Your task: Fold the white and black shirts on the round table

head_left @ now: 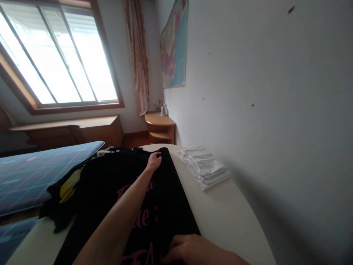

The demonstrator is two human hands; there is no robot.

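A black garment (104,184) is lying spread on the pale bench (220,217), stretching from close to the far edge toward the near side, where the view is cutting it off. Pink lettering (143,217) is running across its front, partly hidden under the left forearm. Its right side is forming a straight line, leaving a bare strip of bench between it and the curved right edge.

The left hand (154,161) is reaching to the garment's far end, near the bench's far edge; its grip is pinching the black cloth between thumb and curled fingers. The right hand (187,250) is resting on the garment's right side, toward the near side of the bench; its fingertips are disappearing against the dark cloth, so I cannot tell whether its grip is grasping the fabric or only pressing on it.

Toward the far right edge, a folded white stack (204,167) is sitting apart from the garment. At the left edge, a black-and-yellow patterned cloth (68,186) is lying bunched against the black garment, beside a blue plaid mattress (49,173).

Farther off, a wooden corner stand (160,119) is holding small objects, a curtain (138,59) is hanging beside the bright window (63,55), and a colourful map (173,51) is hanging on the wall (248,66).
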